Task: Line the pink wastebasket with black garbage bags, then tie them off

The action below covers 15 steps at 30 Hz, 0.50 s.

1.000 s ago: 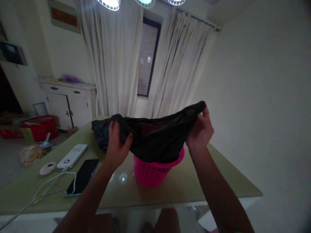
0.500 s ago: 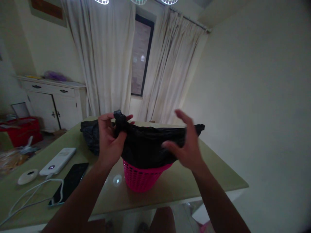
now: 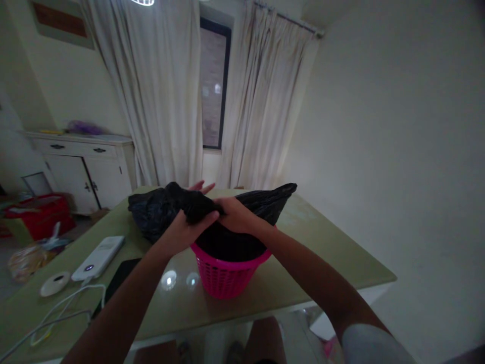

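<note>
A black plastic bag (image 3: pixel 231 245) lines a pink perforated basket (image 3: pixel 227 278) standing near the table's front edge. My left hand (image 3: pixel 185 230) is closed on a gathered part of the bag at the basket's left rim, thumb on the near side and some fingers stretched out behind. Reaching across the basket, my right hand (image 3: pixel 235 215) grips the same gathered plastic beside the left thumb; its fingertips are partly hidden. The bag's loose edge rises to a point at the right. Another dark plastic bundle (image 3: pixel 149 212) lies behind my left hand.
On the table (image 3: pixel 322 253), to the left, are a white power bank (image 3: pixel 99 258) with a cable (image 3: pixel 56 303), a round white object (image 3: pixel 55 284) and a dark phone (image 3: pixel 120 275), partly behind my left forearm. A wall stands at the right.
My right hand has moved left from the bag's right side to meet my left hand and take hold of the gathered plastic. The bag's right edge has been drawn inward, showing more basket rim.
</note>
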### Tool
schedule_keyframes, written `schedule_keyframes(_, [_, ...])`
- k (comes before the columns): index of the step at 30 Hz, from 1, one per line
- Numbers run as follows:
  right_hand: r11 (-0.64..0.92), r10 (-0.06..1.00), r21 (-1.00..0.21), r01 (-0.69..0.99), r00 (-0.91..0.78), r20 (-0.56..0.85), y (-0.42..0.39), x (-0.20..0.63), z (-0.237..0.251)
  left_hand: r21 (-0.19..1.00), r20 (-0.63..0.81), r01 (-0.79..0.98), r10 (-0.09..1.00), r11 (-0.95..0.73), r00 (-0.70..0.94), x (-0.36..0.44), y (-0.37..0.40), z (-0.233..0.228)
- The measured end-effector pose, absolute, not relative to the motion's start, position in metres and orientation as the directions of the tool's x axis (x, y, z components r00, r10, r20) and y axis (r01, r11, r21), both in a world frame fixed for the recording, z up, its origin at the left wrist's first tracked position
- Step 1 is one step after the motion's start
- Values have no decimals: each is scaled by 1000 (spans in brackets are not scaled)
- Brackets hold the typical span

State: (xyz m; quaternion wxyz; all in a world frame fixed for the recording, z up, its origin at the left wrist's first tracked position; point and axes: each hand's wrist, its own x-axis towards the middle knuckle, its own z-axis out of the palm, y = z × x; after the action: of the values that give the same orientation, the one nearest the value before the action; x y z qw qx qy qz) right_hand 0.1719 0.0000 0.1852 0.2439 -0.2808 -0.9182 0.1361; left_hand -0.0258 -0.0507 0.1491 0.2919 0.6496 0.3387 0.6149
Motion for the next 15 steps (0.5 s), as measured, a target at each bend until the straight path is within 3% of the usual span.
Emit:
schedule_keyframes(3, [832,551,-224,507,-800,237,2,191,203,877,451,-208,891,-434,44,-3,-54,163])
schedule_keyframes(5, [756,654,-116,644,-740,158,13,222,218,861,387,-365,922,-354,20,0,-51,169])
schedule_keyframes(7, [589,806,-104,802,-572,155,26,259,234,853,389,-384,921,-354,15,-4,-44,172])
schedule_keyframes(9, [511,855,-242,825,-456,248,33,293,250,881,407,-284,912,-378,48,-7,-36,173])
schedule_keyframes(11, [539,840,-402,740,-434,327,30,317,262,915,391,-132,919,-382,53,-7,-29,173])
schedule_keyframes(15, [569,794,-808,150,-356,493,12,338,267,921,381,91,925,-378,-15,0,-21,173])
